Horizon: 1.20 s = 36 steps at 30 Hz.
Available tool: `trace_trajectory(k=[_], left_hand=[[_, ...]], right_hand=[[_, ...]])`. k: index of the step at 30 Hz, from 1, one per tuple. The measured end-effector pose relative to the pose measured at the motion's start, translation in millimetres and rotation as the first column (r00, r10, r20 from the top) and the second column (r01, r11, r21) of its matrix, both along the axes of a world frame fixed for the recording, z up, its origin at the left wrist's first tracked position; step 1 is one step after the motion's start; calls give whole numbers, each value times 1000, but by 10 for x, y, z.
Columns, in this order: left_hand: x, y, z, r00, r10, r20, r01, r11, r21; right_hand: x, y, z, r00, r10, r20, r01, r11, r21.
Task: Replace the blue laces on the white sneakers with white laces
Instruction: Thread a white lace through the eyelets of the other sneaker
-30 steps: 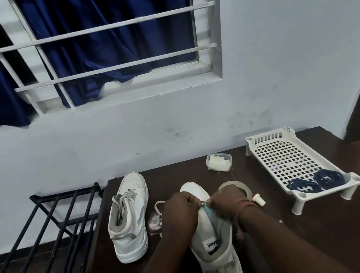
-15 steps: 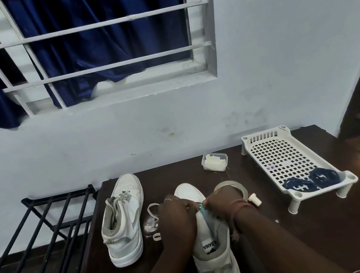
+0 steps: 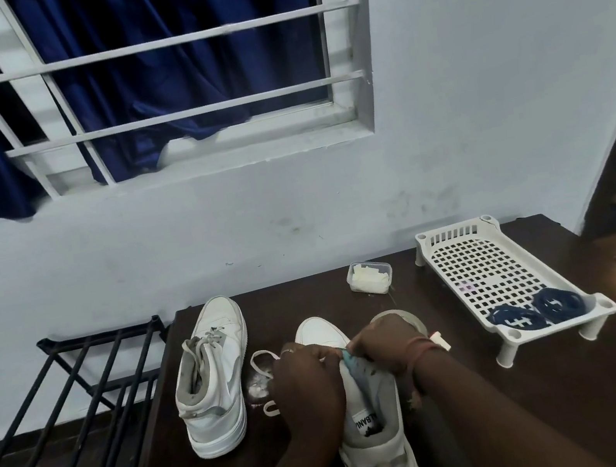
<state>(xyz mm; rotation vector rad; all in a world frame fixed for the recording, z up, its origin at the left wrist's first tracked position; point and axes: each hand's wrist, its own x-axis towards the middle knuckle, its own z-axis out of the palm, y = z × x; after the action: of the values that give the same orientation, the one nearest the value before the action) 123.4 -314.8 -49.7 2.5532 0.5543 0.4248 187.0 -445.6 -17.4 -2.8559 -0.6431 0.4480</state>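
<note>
On sneaker (image 3: 374,418) tongue: "ALBANIA" label (image 3: 364,422).

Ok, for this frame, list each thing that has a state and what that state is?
Left sneaker: upright on the table, already laced.
Near sneaker: both hands on it, lacing under way.
White lace: loose end looped on the table.
Blue laces: two coils in the white tray.
Plastic box: lid off.
Left hand: gripping at the eyelets.
Right hand: pinching there too.

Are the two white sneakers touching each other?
Apart. The head view shows dark table between the left sneaker and the sneaker being laced.
</note>
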Motion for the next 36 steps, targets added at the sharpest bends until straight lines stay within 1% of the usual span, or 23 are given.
trace_trajectory(k=[2, 3, 6, 7, 9, 11, 14, 16, 18, 21, 22, 24, 25, 26, 27, 29, 30, 31, 32, 33, 34, 35, 36], left_hand=[[16, 0, 16, 998, 15, -62, -12, 999, 47], [30, 10, 30, 997, 3, -83, -1, 1000, 25], [79, 71, 0, 992, -71, -106, 54, 986, -156], [81, 90, -3, 990, -87, -110, 62, 974, -219], [103, 116, -33, 987, -118, -109, 82, 955, -285], [96, 115, -12, 978, -171, -123, 123, 938, -323], [52, 124, 109, 967, -218, -129, 168, 932, -321], [18, 120, 159, 958, -264, -114, 219, 927, -304], [-19, 123, 199, 951, -294, -91, 254, 917, -308], [-50, 136, 277, 959, -269, -92, 222, 910, -350], [-61, 139, 289, 957, -261, -126, 211, 925, -315], [-80, 169, 289, 967, -197, -164, 158, 962, -225], [-89, 198, 276, 973, -145, -178, 105, 971, -217], [-110, 217, 292, 976, -104, -192, 58, 971, -232], [-120, 248, 289, 978, -78, -193, 22, 961, -277], [-130, 325, 300, 980, -83, -179, 16, 937, -348], [-129, 365, 298, 978, -95, -186, 23, 934, -356], [-137, 392, 312, 969, -111, -221, 26, 935, -353], [-142, 407, 342, 957, -121, -263, 20, 934, -356], [-139, 428, 337, 943, -131, -307, 9, 930, -368], [-135, 437, 343, 928, -142, -344, -3, 921, -389], [-137, 438, 346, 915, -162, -371, -10, 908, -420], [-147, 436, 361, 907, -189, -376, 1, 894, -447]], right_hand=[[-9, -9, 16, 994, -68, -81, 79, 987, 137], [-18, -14, 40, 989, -80, -121, 102, 978, 184], [-22, -26, 47, 951, -179, -253, 255, 916, 308], [-11, -30, 44, 915, -241, -323, 349, 874, 336], [-14, -48, 25, 856, -322, -405, 471, 810, 350], [-39, -57, 14, 820, -339, -461, 527, 761, 379], [-128, 0, 49, 674, -393, -625, 722, 526, 449], [-113, 23, 20, 616, -437, -656, 782, 438, 443], [-137, 63, 39, 603, -467, -647, 794, 430, 429], [-121, 94, 14, 609, -493, -621, 790, 444, 422], [-122, 98, 44, 618, -498, -609, 782, 472, 407], [-60, 47, 84, 706, -502, -499, 695, 623, 357], [-22, 24, 118, 739, -521, -427, 671, 623, 403], [24, -19, 187, 719, -552, -421, 693, 525, 495], [69, -71, 266, 672, -579, -461, 707, 317, 633], [167, -195, 440, 592, -542, -597, 576, -234, 784], [198, -237, 509, 613, -475, -631, 486, -402, 776], [228, -257, 530, 636, -451, -626, 451, -440, 776], [235, -254, 513, 636, -486, -600, 485, -353, 800], [206, -230, 475, 656, -546, -521, 551, -125, 825], [159, -206, 408, 709, -557, -432, 596, 145, 790], [100, -166, 324, 774, -510, -375, 595, 385, 705], [38, -130, 237, 833, -421, -360, 551, 563, 616]])
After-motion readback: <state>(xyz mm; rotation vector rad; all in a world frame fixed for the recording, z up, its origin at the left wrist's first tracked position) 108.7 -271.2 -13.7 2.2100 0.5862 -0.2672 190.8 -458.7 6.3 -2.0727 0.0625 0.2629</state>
